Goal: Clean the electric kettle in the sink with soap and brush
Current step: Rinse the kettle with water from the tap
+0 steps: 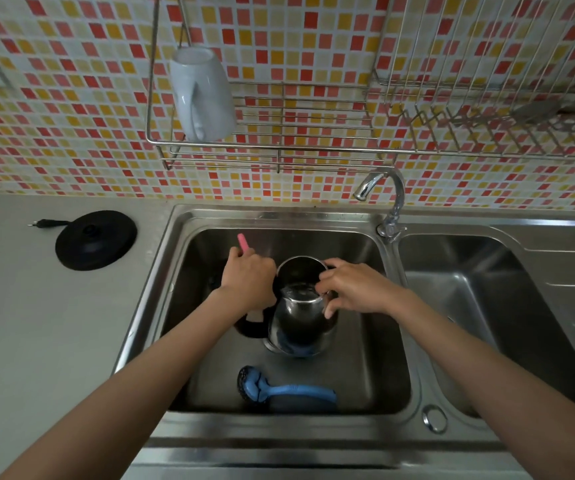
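Observation:
A steel electric kettle point(301, 322) with a black handle stands in the left sink basin point(376, 358), its lid tipped open toward the back. My left hand point(248, 277) is closed around a pink-handled tool point(243, 242) beside the kettle's handle side; only the pink end shows, the rest is hidden. My right hand point(355, 289) rests on the kettle's open rim, fingers curled over its edge. A blue dish brush point(279, 389) lies loose on the basin floor in front of the kettle.
The kettle's black power base point(95, 239) with its plug sits on the counter at left. A chrome tap point(388, 199) stands between the two basins. A white mug point(203, 93) hangs upside down in the wall rack point(279, 147) overhead.

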